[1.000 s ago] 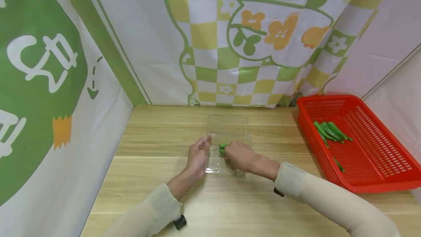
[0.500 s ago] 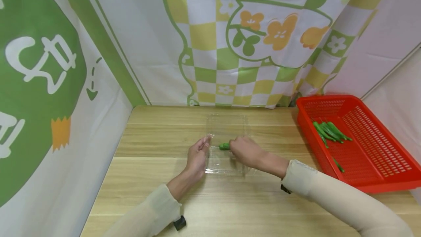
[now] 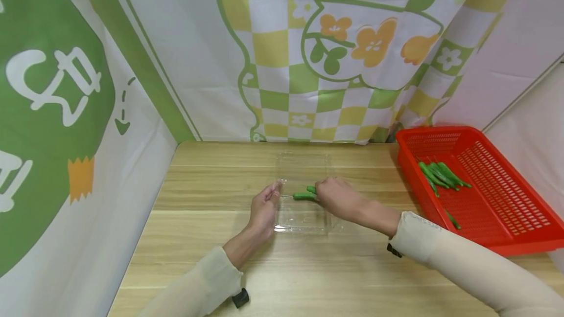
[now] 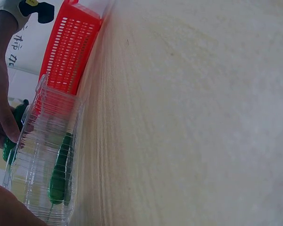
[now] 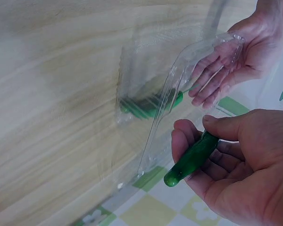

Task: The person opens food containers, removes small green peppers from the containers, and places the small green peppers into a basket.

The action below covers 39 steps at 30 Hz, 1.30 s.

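On the table lies an unfolded clear plastic clamshell box (image 3: pixel 301 220). Inside it rests a green chili pepper (image 5: pixel 151 106), its thin stem pointing to the left side in the head view. My left hand (image 3: pixel 263 211) is at the box's left side; the right wrist view shows its fingers (image 5: pixel 211 77) extended along the plastic. My right hand (image 3: pixel 341 200) is over the right part of the box. Between its thumb and fingers it pinches another green chili pepper (image 5: pixel 193 159), mostly hidden by the hand in the head view.
A red plastic basket (image 3: pixel 489 238) with slotted walls stands at the table's right end. Several green chili peppers (image 3: pixel 440 176) lie bunched at its left, and a single one (image 3: pixel 453 220) lies nearer the front. A patterned curtain (image 3: pixel 317 101) hangs behind the table.
My right hand has drawn back to the right and slightly away from me, uncovering more of the pepper in the box. My left hand has stayed in place.
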Motion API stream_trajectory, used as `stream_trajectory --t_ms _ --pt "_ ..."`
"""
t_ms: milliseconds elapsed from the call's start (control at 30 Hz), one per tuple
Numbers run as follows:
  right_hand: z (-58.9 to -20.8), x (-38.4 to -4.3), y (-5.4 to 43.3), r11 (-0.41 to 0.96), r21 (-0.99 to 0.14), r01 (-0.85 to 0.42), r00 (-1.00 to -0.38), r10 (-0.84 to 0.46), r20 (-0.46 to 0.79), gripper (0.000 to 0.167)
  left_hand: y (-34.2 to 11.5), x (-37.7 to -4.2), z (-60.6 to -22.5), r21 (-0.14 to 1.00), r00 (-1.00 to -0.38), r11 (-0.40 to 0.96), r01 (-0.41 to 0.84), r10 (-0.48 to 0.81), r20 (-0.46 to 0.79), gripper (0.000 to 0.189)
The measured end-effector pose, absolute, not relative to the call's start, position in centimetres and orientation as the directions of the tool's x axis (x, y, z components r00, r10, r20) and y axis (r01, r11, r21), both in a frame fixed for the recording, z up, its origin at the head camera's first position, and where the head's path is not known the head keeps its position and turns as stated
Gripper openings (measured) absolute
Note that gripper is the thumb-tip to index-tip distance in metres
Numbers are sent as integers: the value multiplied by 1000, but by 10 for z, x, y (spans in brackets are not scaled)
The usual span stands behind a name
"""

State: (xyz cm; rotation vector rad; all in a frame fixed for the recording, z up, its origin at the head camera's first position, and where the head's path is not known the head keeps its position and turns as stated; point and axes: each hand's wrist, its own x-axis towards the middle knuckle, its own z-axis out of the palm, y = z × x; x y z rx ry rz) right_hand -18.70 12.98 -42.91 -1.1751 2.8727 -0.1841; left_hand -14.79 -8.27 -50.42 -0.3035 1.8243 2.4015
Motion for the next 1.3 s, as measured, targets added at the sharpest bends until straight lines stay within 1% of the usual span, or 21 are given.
stream_trajectory --t_ms 133,233,600,833,1033,1300 --pt "-423 -188 136 712 -146 -687 -719 -695 -5 17 -84 -148 -505 945 -976 -259 -198 -38 -214 47" --pt "-420 -189 141 708 -136 -693 -714 -700 -8 16 -84 -148 -505 946 -976 -261 -193 -44 -211 46" --pt "-406 -192 161 710 -77 -700 -714 -697 64 19 -84 -148 -504 945 -976 -264 -195 -45 -214 46" --pt "-395 -195 173 754 -104 -649 -761 -646 62 22 -83 -148 -506 942 -976 -273 -197 -35 -214 47" --pt "-385 -197 187 775 -127 -618 -786 -610 103 26 -82 -147 -505 940 -976 -278 -199 -32 -216 47" --pt "-374 -200 208 799 -89 -594 -799 -574 180 32 -82 -148 -504 944 -974 -264 -199 -55 -220 46"
